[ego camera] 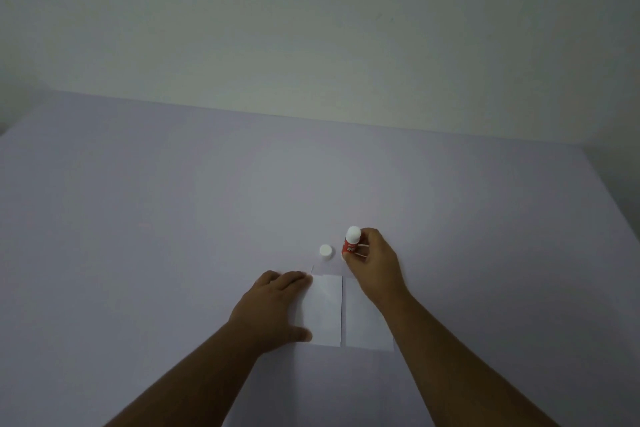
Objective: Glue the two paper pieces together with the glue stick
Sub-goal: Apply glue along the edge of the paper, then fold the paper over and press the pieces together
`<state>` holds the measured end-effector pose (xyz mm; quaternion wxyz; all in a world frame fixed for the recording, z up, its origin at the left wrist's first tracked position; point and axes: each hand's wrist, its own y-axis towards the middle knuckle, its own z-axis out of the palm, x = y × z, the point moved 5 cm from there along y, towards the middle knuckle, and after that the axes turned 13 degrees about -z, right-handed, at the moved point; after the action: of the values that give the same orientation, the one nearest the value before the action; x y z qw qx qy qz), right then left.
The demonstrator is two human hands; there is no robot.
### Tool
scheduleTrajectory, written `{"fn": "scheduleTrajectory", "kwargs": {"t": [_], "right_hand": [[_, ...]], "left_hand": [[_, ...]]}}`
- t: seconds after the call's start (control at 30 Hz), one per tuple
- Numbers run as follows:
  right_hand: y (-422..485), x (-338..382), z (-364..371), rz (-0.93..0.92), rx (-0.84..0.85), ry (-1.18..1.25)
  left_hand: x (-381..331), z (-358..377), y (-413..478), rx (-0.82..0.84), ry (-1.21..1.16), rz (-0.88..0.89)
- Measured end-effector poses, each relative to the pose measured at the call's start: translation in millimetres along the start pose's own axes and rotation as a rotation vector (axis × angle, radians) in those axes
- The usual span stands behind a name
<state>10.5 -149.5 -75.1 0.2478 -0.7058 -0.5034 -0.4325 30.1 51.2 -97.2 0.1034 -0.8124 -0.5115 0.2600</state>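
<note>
Two white paper pieces lie side by side on the pale table: the left paper (pixel 325 310) and the right paper (pixel 363 326), their long edges touching. My left hand (pixel 273 308) rests flat on the left paper's left edge, fingers spread. My right hand (pixel 375 265) grips a red glue stick (pixel 351 243) with a white end up, held near the far end of the right paper. The stick's lower end is hidden by my fingers. Its white cap (pixel 326 251) stands alone on the table just left of the stick.
The pale lavender table (pixel 173 218) runs wide on all sides. A plain wall (pixel 311 28) rises behind its far edge.
</note>
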Motion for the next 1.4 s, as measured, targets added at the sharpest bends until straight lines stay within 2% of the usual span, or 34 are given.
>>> {"fn": "scheduleTrajectory", "kwargs": {"t": [0.4,0.53,0.67,0.77,0.87,1.2,1.4], "right_hand": [[-7.0,-9.3,4.4,-0.047,0.007,-0.057],[-12.0,-5.6,2.0,-0.004,0.014,0.013],[-22.9,-2.8,-12.9,0.119,-0.104,-0.108],[-38.6,-3.2,-4.6,0.239,0.068,-0.184],[-51.2,0.5,8.3,0.250,0.181,-0.248],[-56.7,7.4,12.5,0.320,0.207,-0.294],[-61.3,5.5,17.4,0.389,0.221,-0.236]], "left_hand": [[1.3,1.0,1.6,0.011,0.009,-0.012],[1.3,1.6,1.8,0.006,0.015,0.004],[3.9,2.7,1.8,0.000,0.013,0.014],[6.3,5.5,1.2,-0.008,0.024,0.021],[6.8,7.9,1.6,-0.017,0.035,0.024],[5.3,5.4,0.6,-0.007,0.047,0.029],[5.8,6.2,0.6,-0.011,0.055,0.029]]}}
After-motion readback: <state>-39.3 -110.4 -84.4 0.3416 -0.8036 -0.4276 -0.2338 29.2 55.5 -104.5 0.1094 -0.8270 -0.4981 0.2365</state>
